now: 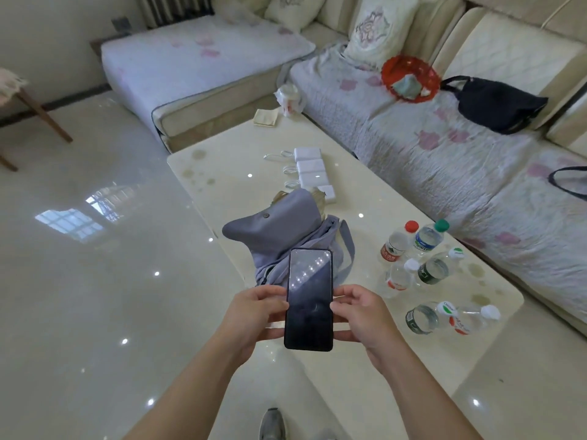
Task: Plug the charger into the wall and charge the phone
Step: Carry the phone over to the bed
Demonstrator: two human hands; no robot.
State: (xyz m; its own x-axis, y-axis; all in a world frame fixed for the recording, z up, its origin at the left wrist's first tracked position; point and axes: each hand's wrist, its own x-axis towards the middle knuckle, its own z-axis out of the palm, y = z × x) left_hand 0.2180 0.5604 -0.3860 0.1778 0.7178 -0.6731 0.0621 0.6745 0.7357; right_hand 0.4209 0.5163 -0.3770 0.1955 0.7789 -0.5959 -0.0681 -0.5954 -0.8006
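A black phone (308, 298) with a dark screen is held upright over the near end of the cream coffee table (241, 173). My left hand (254, 315) grips its left edge and my right hand (362, 315) grips its right edge. Farther along the table lie several white charger blocks (309, 168) in a row, with coiled white cables (287, 169) to their left. No wall socket can be made out for certain; a dark plate (121, 23) sits on the far wall.
A grey shoulder bag (286, 236) lies on the table just beyond the phone. Several plastic water bottles (425, 268) stand and lie at the table's right. A sofa (444, 138) with a black bag (495, 103) and a red basket (409, 76) runs along the right. Glossy tiled floor spreads to the left.
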